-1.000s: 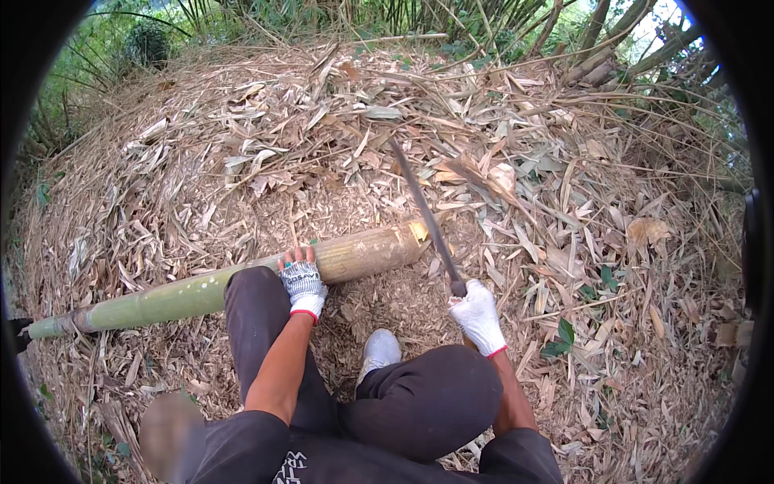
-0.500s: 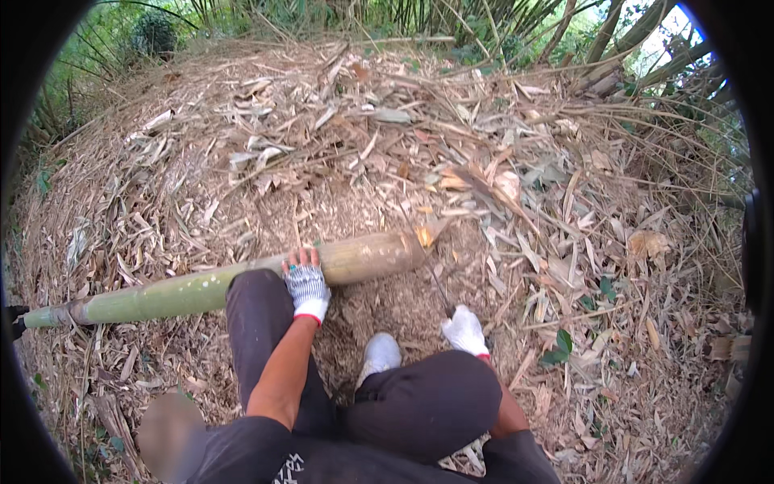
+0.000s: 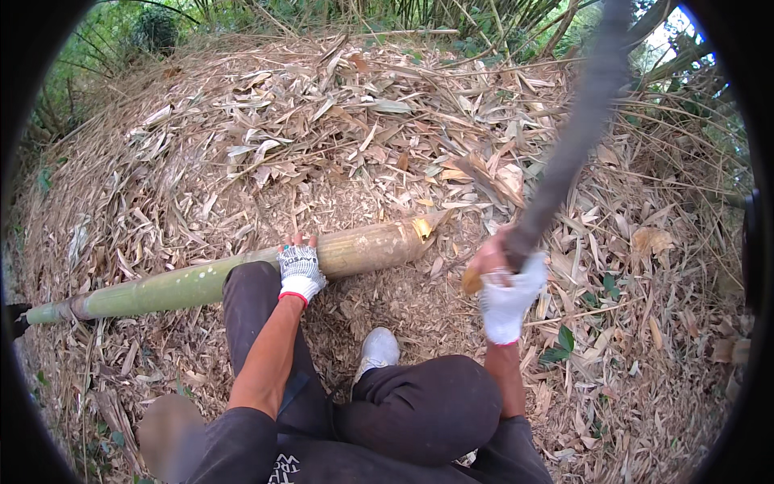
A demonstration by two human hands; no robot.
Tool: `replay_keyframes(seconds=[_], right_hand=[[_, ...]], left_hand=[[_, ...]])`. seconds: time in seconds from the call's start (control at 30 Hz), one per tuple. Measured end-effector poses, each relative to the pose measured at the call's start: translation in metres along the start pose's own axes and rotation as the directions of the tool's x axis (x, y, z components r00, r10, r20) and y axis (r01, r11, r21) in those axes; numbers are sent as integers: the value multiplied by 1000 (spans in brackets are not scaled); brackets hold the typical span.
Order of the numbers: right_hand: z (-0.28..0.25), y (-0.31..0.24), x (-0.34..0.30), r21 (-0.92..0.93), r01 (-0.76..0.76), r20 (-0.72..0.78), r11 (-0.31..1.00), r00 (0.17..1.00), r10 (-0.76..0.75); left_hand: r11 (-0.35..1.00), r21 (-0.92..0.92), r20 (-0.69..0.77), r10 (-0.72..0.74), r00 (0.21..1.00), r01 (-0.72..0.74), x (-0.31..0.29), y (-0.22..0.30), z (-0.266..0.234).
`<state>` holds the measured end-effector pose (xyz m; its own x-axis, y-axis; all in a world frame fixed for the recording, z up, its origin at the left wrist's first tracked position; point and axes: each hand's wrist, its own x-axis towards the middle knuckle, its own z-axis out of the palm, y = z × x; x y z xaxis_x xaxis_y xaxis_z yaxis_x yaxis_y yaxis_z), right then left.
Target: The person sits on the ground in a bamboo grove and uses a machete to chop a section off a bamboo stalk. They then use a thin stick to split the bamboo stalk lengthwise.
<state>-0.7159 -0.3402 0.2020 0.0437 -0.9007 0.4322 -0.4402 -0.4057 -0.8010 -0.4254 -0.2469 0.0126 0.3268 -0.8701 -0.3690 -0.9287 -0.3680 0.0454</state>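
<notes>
A thick bamboo pole [image 3: 187, 282] lies across the ground in front of me, green at the left and browner toward its right end. That cut end [image 3: 421, 229] shows a yellow notch. My left hand [image 3: 301, 264], in a knit glove with bare fingertips, presses down on the pole beside my knee, fingers curled over its top. Raised at the right, my gloved right hand [image 3: 508, 282] is closed around the handle of a machete [image 3: 568, 157]. Its long dark blade points up and away, smeared by motion. The blade stands apart from the bamboo.
Dry leaves and bamboo chips [image 3: 242, 153] cover the ground all around. My white shoe [image 3: 379, 348] is planted near the pole. Small green leaves [image 3: 560, 343] grow at the right. Bamboo stems [image 3: 556, 32] and brush stand along the far edge.
My right hand has swung up from low beside my knee, lifting the machete away from the bamboo's cut end. My left hand stays on the pole, shifted only slightly.
</notes>
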Motion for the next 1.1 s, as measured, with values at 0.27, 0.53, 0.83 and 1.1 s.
replay_keyframes(seconds=[0.27, 0.53, 0.83, 1.1], right_hand=[[15, 8, -9, 261, -58, 106, 964, 994, 31], [-37, 177, -161, -741, -58, 457, 669, 687, 566], [41, 219, -161, -566, -190, 483, 802, 712, 509], [24, 264, -180, -559, -285, 402, 778, 728, 556]], left_hand=[[999, -34, -72, 21, 997, -23, -4, -1, 6], [1000, 3, -170, -16, 985, 17, -25, 8, 20], [992, -106, -435, -102, 894, 62, -17, 4, 42], [999, 51, -18, -9, 1000, 9, 5, -6, 12]])
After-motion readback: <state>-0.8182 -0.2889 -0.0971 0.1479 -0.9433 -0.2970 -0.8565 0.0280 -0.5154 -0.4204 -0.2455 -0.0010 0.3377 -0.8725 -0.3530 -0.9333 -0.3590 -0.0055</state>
